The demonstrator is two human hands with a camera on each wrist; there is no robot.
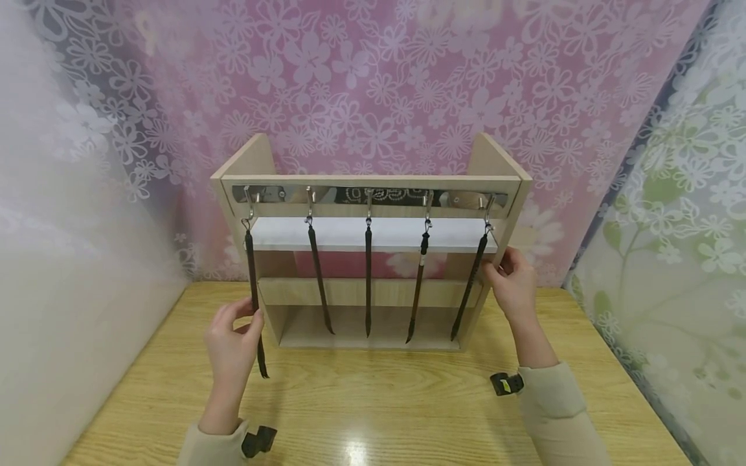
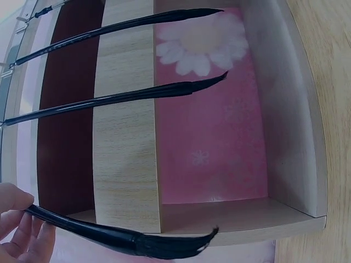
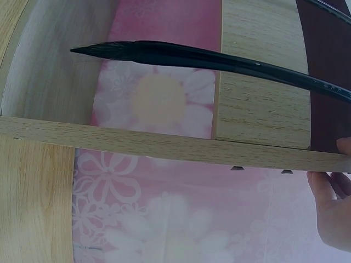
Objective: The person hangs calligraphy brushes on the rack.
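Note:
Several dark calligraphy brushes hang by loops from metal hooks along the front of a wooden rack point(image 1: 373, 292). At the far left, my left hand point(image 1: 234, 333) pinches the leftmost brush point(image 1: 252, 265) partway down its handle; its tip points down, clear of the rack's side. The same brush, with its black bristles, fills the lower left wrist view. My right hand point(image 1: 513, 283) grips the rack's right side panel point(image 1: 511, 223), thumb on the front side, near the rightmost brush point(image 1: 469, 285). The middle brush point(image 1: 368, 281) hangs straight, while the others lean somewhat.
A shiny hook strip point(image 1: 373, 196) runs below the rack's top rail, with a white shelf point(image 1: 373, 233) behind the brushes. The rack stands on a wood-grain table point(image 1: 373, 401) against a pink floral backdrop point(image 1: 373, 84). Patterned panels flank both sides.

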